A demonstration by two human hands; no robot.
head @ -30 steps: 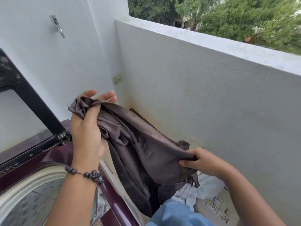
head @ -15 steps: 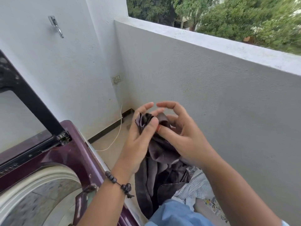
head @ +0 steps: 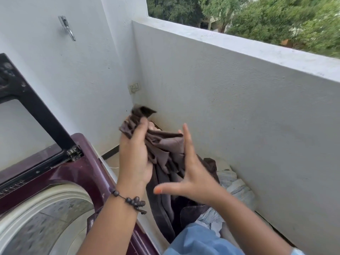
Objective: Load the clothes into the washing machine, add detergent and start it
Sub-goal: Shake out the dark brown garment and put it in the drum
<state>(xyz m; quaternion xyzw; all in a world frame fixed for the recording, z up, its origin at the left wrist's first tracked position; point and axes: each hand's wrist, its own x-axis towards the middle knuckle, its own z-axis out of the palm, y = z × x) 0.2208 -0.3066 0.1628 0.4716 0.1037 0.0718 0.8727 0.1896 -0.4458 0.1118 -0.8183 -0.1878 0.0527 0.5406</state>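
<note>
- Progress: early, by my read. The maroon top-loading washing machine (head: 81,173) sits near left, its black-framed glass lid (head: 31,107) propped up, and the round white-rimmed drum opening (head: 46,216) is exposed.
- The visible part of the drum looks bare of clothes, but motion blur and the frame edge hide a good share of it, so I can't rule out a load low down.
- The dark brown shiny fabric garment (head: 165,155) is not yet in the machine. It hangs in the air to the right of the machine's edge, between the machine and the grey balcony wall (head: 239,116), with its tail trailing down towards the floor.
- More laundry waits near right on the floor: a crumpled pale blue-white cloth pile (head: 233,188) against the wall foot. So loading has several items left.
- No detergent container or control panel shows in the head view; both of those steps read as still to do.
- Left hand (head: 135,153): clenched around a bunched upper part of the garment, thumb pressed over the folds, carrying its weight. A dark beaded bracelet (head: 128,199) is on that wrist.
- Right hand (head: 185,181): fingers spread wide and straight, thumb out to the left, grasping nothing. Its palm side is near the hanging cloth; whether it actually touches I can't tell.
</note>
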